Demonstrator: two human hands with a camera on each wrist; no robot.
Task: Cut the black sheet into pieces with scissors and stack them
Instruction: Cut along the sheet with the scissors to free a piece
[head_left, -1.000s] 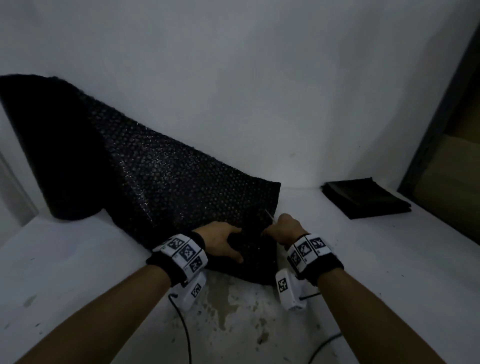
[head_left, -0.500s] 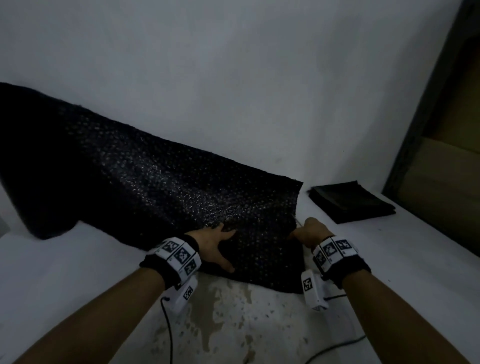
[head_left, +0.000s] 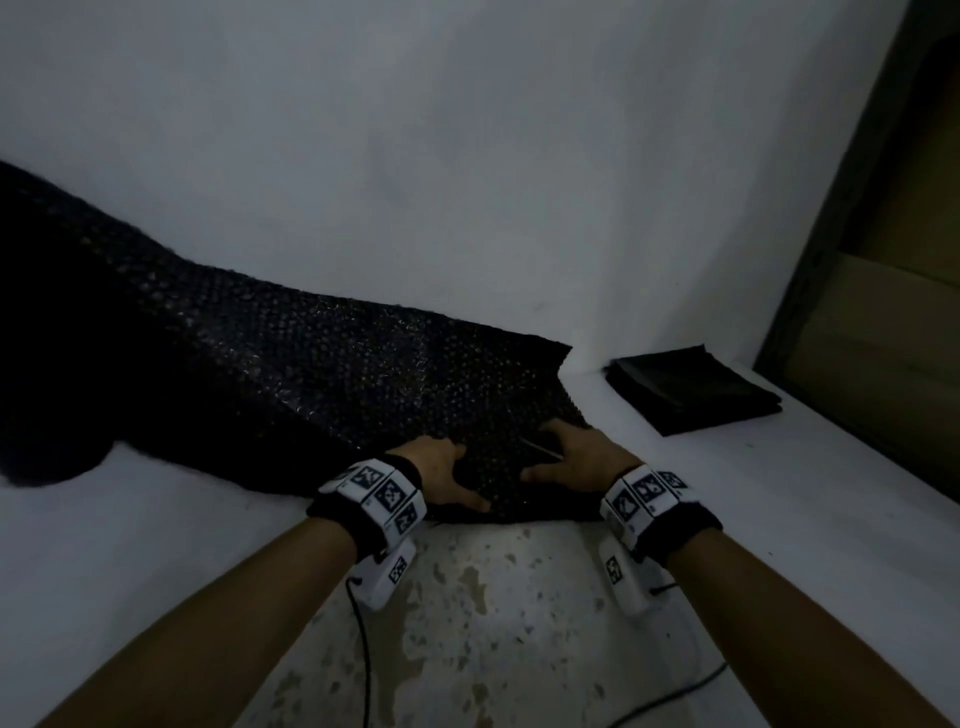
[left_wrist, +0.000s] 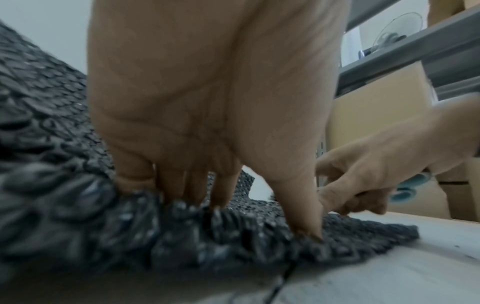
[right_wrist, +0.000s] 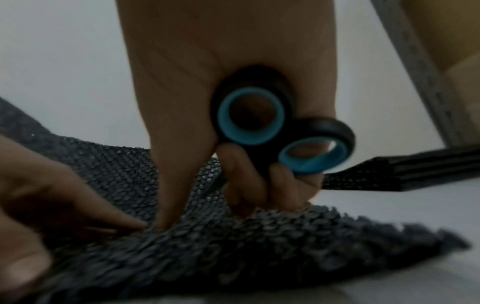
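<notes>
The black sheet (head_left: 291, 384) lies unrolled across the white worktop (head_left: 779, 519), its far part rising toward the wall. The left hand (head_left: 441, 470) presses its near edge with spread fingers — thumb tip down on the bumpy surface. The right hand (head_left: 582, 457) grips the scissors (right_wrist: 275, 127), lower fingers curled round the blue-lined handles — thumb pressing the sheet. A stack of cut pieces (head_left: 691, 389) sits to the right.

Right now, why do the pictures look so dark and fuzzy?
Head view: dim light, so the bumpy black bubble-wrap sheet and the stack of cut black pieces lose detail. Left wrist view: brighter, but the left hand fills the frame and the near sheet is smeared. Right wrist view: dark and soft; the black scissors with blue-lined handle rings in the right hand look blurred.
</notes>
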